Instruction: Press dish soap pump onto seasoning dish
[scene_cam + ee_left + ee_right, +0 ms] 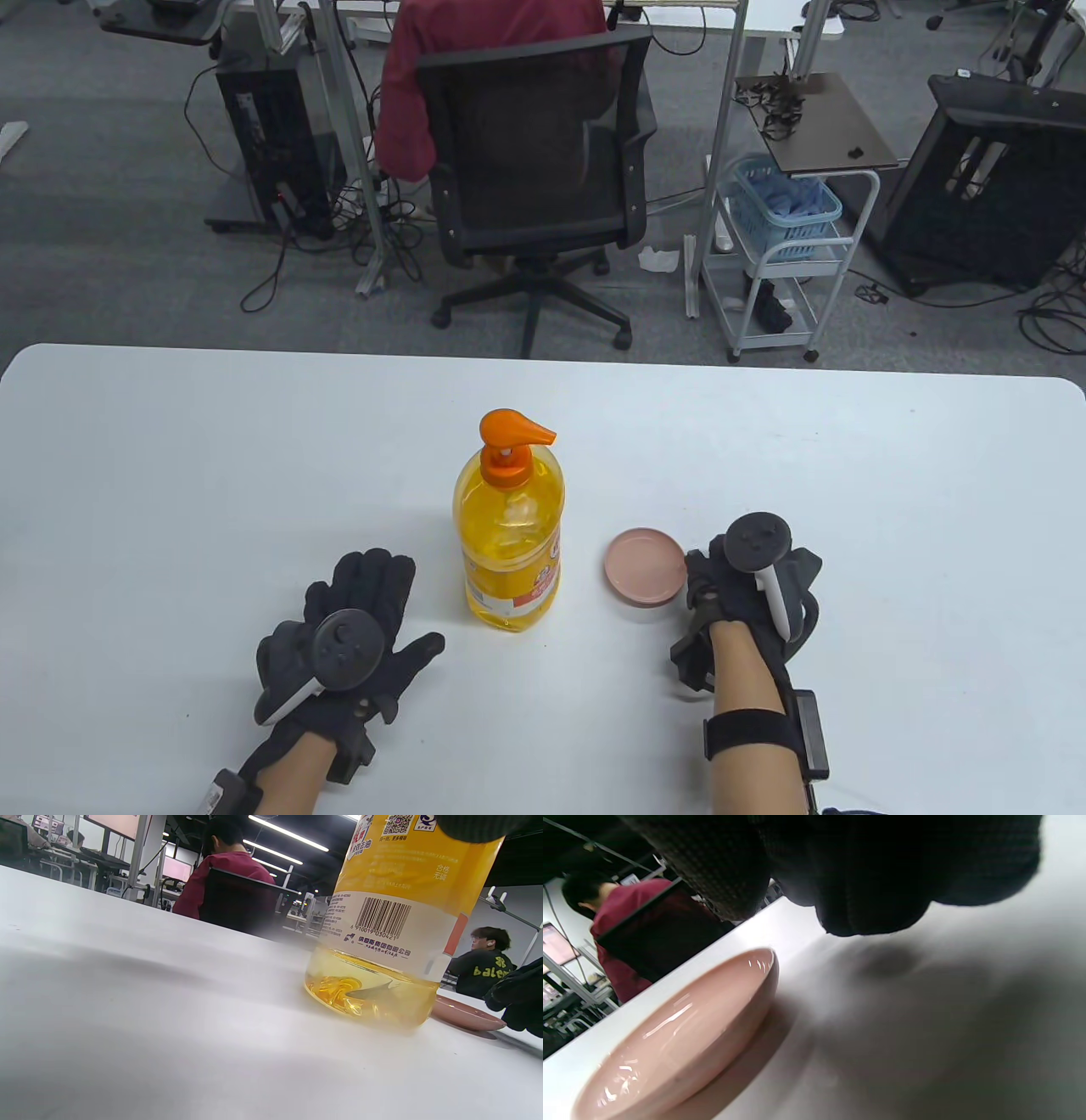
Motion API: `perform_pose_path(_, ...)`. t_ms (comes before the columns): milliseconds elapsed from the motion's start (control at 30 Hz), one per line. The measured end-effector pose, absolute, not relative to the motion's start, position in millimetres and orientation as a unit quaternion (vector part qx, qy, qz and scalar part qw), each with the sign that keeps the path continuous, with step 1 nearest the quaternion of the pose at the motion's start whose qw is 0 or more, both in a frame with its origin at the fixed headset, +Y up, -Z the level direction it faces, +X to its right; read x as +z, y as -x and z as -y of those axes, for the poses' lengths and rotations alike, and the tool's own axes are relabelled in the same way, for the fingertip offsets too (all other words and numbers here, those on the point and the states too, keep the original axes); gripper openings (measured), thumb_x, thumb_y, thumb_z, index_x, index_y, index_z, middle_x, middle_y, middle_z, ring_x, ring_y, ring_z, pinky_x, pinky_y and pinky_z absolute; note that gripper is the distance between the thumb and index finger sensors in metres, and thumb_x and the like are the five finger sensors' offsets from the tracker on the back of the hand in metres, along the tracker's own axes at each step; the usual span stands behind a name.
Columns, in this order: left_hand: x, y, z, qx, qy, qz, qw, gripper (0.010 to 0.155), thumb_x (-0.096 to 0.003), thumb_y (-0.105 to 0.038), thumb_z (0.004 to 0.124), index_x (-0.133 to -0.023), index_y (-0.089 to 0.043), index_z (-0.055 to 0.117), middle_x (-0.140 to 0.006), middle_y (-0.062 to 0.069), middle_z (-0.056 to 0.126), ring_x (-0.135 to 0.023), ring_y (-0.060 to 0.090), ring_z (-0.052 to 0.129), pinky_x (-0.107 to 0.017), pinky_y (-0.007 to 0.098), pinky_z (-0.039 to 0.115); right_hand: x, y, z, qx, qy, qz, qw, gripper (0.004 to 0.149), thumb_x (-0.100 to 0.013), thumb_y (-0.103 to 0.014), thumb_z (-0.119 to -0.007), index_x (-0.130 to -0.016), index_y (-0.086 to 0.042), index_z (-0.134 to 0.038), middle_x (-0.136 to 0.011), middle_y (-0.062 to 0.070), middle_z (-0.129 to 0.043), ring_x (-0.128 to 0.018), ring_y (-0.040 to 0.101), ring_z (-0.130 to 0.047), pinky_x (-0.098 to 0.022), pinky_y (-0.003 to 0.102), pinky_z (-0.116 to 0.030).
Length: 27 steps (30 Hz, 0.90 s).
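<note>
A yellow dish soap bottle (509, 543) with an orange pump head (512, 431) stands upright mid-table; its spout points right. A small pink seasoning dish (645, 567) lies on the table just right of the bottle. My left hand (407, 603) rests flat on the table, fingers spread, left of the bottle and apart from it. My right hand (700, 586) sits at the dish's right edge with curled fingers (874, 870) and holds nothing. The left wrist view shows the bottle's base (373, 984) and the dish (466, 1014). The right wrist view shows the dish (683, 1035) beside my fingertips, apart from them.
The white table (170, 475) has rounded far corners. Beyond its far edge stand a black office chair (534, 161) with a person in red, a white trolley (780, 255) with a blue basket, and computer towers on the floor.
</note>
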State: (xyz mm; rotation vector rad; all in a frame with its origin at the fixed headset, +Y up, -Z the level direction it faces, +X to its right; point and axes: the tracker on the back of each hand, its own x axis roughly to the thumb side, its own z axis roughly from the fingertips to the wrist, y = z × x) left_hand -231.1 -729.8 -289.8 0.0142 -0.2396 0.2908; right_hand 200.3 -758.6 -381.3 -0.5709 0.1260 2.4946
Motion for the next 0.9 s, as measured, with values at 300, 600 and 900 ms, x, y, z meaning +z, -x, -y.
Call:
perform_pose_path(300, -293.5, 231.7, 734.1, 0.145, 0.008, 0.116, 0.983, 0.089, -0.0412, -0.072, 0.063, -0.111, -0.028, 0.029, -0.122, 0.007, 0.028, -0.114, 0.039, 0.025, -0.074, 0.072, 0.029, -394.9, -190.5, 766.0, 0.92, 0.242, -0.094, 0.292, 0.05, -0.051, -0.027, -0.087, -0.088, 0.006, -0.084, -0.062, 0.027, -0.096, -0.034, 0.033, -0.096, -0.021, 0.042, -0.088)
perform_pose_path(600, -294.4, 230.5, 735.2, 0.144, 0.013, 0.115, 0.983, 0.089, -0.0412, -0.072, 0.063, -0.111, -0.028, 0.03, -0.122, 0.007, 0.028, -0.113, 0.039, 0.025, -0.074, 0.072, 0.029, -398.6, -181.9, 765.9, 0.929, 0.243, -0.09, 0.264, 0.047, -0.05, -0.023, -0.088, -0.085, 0.008, -0.084, -0.058, 0.027, -0.096, -0.029, 0.029, -0.097, -0.017, 0.039, -0.089)
perform_pose_path(900, -293.5, 237.1, 711.7, 0.18, -0.028, 0.13, 0.975, 0.086, -0.0424, -0.07, 0.065, -0.111, -0.028, 0.034, -0.122, 0.006, 0.031, -0.114, 0.039, 0.028, -0.076, 0.07, 0.032, -387.9, -183.5, 756.6, 0.93, 0.21, -0.062, 0.295, 0.048, -0.05, -0.024, -0.088, -0.082, 0.01, -0.084, -0.055, 0.026, -0.097, -0.027, 0.026, -0.095, -0.016, 0.039, -0.088)
